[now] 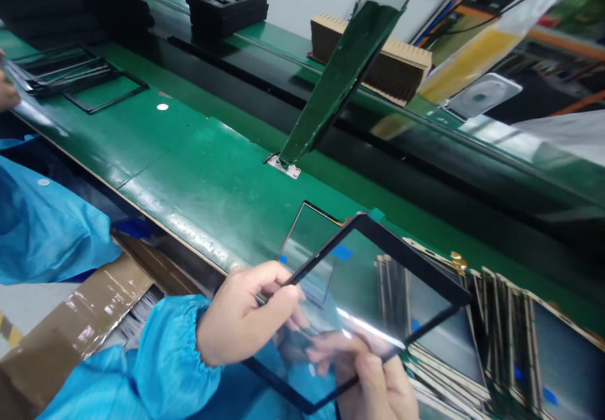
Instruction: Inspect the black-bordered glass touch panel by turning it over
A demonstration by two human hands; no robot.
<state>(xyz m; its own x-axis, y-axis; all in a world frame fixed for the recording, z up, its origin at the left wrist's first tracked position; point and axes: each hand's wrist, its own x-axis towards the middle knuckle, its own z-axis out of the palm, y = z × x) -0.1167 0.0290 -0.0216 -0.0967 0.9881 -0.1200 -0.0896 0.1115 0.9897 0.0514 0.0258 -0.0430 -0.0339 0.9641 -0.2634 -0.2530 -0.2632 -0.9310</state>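
Black-framed glass panel point(378, 294), glossy, tilted; left hand point(246, 319), right hand point(378, 385) both pinching edges.

A black-bordered glass panel point(373, 294) over a glossy green bench point(203, 174); sleeves point(165, 357) bright blue.

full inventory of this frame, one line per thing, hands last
glass panel: 1, clear with black border, held tilted above the bench edge
panel stack: many, dark with pale edges, fanned out lower right
loose frames: several, black, far left on the bench
trays: 1 stack, black, top centre
bench: 1, green, across the middle
support post: 1, green, slanting up from the bench
cardboard: 1, brown, lower left
co-worker's sleeve: 1, blue, left
left hand: grips the panel's left edge
right hand: at the panel's lower edge
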